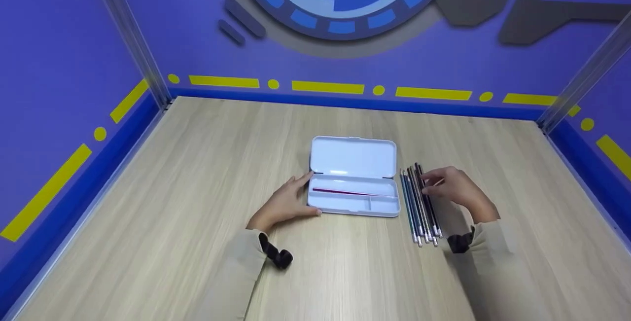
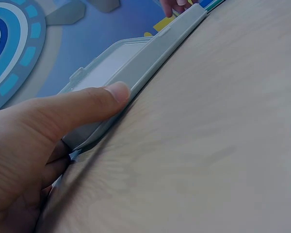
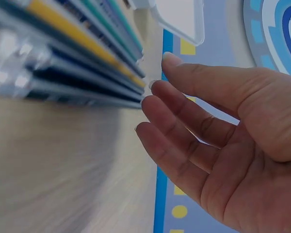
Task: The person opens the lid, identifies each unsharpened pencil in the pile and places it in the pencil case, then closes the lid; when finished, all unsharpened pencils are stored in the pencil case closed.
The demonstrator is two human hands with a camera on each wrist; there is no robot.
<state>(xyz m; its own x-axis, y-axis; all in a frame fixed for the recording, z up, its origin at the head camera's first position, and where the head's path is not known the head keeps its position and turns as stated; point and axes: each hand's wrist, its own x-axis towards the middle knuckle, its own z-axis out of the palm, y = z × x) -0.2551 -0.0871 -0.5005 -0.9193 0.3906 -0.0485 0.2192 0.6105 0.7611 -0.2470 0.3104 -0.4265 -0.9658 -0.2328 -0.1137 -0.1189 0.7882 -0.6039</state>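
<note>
A white pencil case (image 1: 340,203) lies with its lid (image 1: 353,157) raised at the back and one slim red pencil (image 1: 340,192) in its long rear compartment. My left hand (image 1: 286,203) grips the case's left end; in the left wrist view the thumb (image 2: 99,101) presses the front wall (image 2: 153,63). To the right of the case lies a bundle of several pencils (image 1: 419,207), dark, teal and yellow-sided, their metal ends toward me. My right hand (image 1: 457,190) is beside the bundle's far part, fingers loosely bent and thumb apart from them, holding nothing in the right wrist view.
The wood-grain table (image 1: 222,163) carries the case and pencils. Blue-purple panels (image 1: 187,30) with yellow dashes enclose it at the back and sides, with metal posts at the back corners. A black wrist strap (image 1: 276,254) shows at the left sleeve.
</note>
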